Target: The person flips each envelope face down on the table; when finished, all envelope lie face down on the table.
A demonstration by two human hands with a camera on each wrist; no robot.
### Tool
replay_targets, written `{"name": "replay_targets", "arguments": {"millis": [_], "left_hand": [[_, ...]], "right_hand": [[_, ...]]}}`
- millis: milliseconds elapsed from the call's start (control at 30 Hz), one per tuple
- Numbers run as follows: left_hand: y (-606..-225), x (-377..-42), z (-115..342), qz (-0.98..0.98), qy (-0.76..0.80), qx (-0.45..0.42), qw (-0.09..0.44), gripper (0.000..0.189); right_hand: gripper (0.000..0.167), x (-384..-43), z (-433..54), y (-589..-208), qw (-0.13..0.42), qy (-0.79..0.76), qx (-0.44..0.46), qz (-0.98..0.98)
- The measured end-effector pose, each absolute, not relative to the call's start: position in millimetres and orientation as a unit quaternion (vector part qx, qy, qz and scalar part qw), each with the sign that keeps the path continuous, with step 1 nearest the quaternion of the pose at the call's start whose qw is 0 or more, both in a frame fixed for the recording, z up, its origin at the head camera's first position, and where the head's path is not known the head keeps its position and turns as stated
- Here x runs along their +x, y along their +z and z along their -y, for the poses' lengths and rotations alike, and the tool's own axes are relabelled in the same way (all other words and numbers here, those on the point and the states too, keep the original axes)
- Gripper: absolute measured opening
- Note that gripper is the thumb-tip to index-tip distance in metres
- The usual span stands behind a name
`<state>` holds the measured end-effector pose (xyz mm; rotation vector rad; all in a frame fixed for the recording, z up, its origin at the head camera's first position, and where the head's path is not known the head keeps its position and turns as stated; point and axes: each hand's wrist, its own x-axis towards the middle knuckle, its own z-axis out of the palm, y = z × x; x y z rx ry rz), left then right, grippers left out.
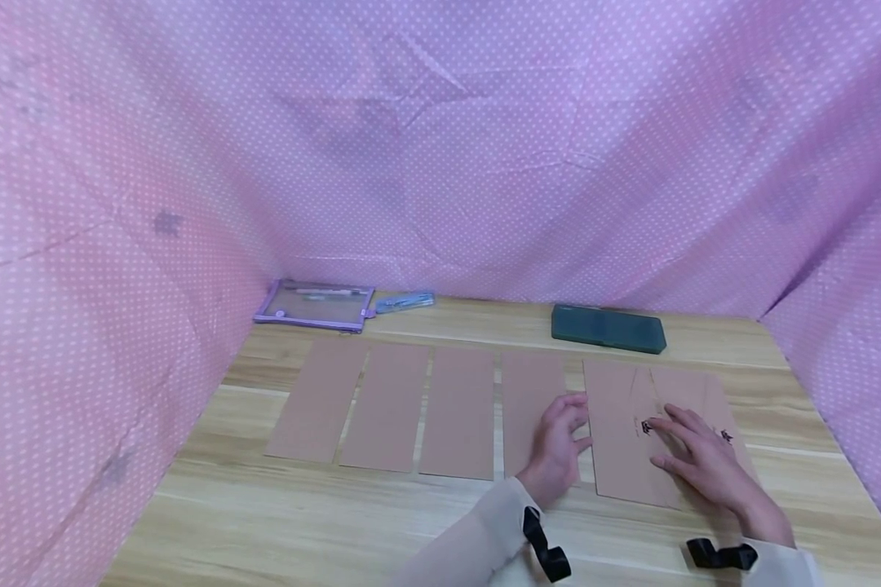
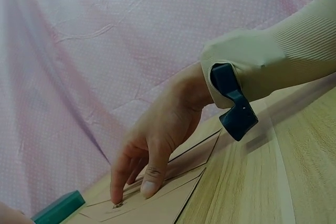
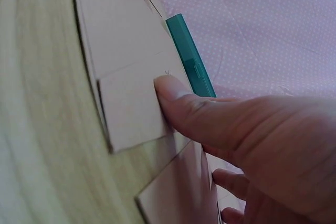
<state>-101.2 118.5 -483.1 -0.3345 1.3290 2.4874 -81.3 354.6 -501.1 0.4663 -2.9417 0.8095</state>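
Observation:
Brown kraft-coloured sheets lie flat in a row across the wooden table in the head view. My left hand is over the fourth sheet, its fingertips at the left edge of a wider group of overlapping sheets with small black crown prints. On that group rests my right hand, fingers spread and extended near the crowns. The left wrist view shows the right hand from the side, thumb and fingertips touching the sheets. In the right wrist view the right thumb presses a sheet, with another sheet nearby.
A dark green case lies behind the sheets. Farther left are a purple-edged clear zip pouch with pens inside and a small blue item. Pink dotted cloth hangs around the back and sides of the table.

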Motion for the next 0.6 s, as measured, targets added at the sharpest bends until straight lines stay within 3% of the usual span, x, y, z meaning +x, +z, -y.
{"name": "replay_targets", "arguments": {"millis": [600], "left_hand": [[-484.2, -104.0, -118.9, -0.418, 0.881, -0.142, 0.170, 0.037]], "right_hand": [[0.050, -80.7, -352.2, -497.3, 0.017, 0.263, 0.144, 0.954]]}}
